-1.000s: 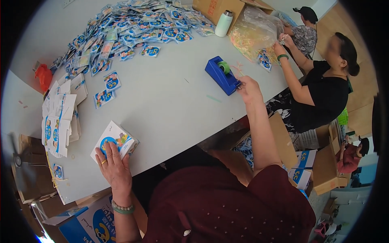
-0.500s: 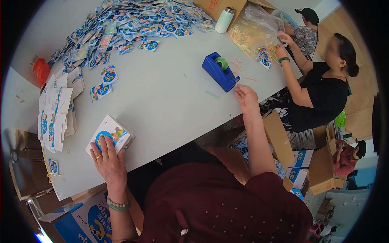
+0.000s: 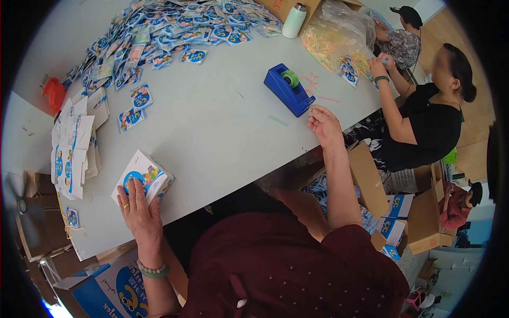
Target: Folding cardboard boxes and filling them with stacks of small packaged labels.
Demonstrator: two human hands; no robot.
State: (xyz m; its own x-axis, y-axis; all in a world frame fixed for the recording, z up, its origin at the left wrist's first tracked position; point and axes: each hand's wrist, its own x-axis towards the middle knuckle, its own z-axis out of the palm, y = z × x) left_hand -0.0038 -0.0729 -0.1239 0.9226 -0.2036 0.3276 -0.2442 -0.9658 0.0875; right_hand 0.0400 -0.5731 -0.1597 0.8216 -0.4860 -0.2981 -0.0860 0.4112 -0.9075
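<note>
My left hand [image 3: 142, 214] lies flat on a small white carton [image 3: 143, 177] with a blue oval and colourful fruit print, near the table's front left. Its fingers are stretched over the top, with the thumb by the carton's right side. Right of the table's middle stands a blue tape dispenser [image 3: 286, 90] holding a roll of green tape [image 3: 290, 79]. At its cutter end my right hand [image 3: 324, 126] pinches the tape's end between thumb and fingertips, the other fingers curled. The pinched bit of tape is barely visible.
Small printed packets [image 3: 175, 32] are heaped at the back left. Flattened white cartons [image 3: 74, 143] stack at the left edge. A pale green bottle [image 3: 294, 22] stands near a clear bag [image 3: 339, 32] of coloured strips. A co-worker [image 3: 424, 111] sits at right; open cardboard boxes [image 3: 366, 172] stand below.
My right hand shifts very slightly and still pinches at the cutter. My left hand stays on the carton. The co-worker's hands have moved to the right, away from the bag.
</note>
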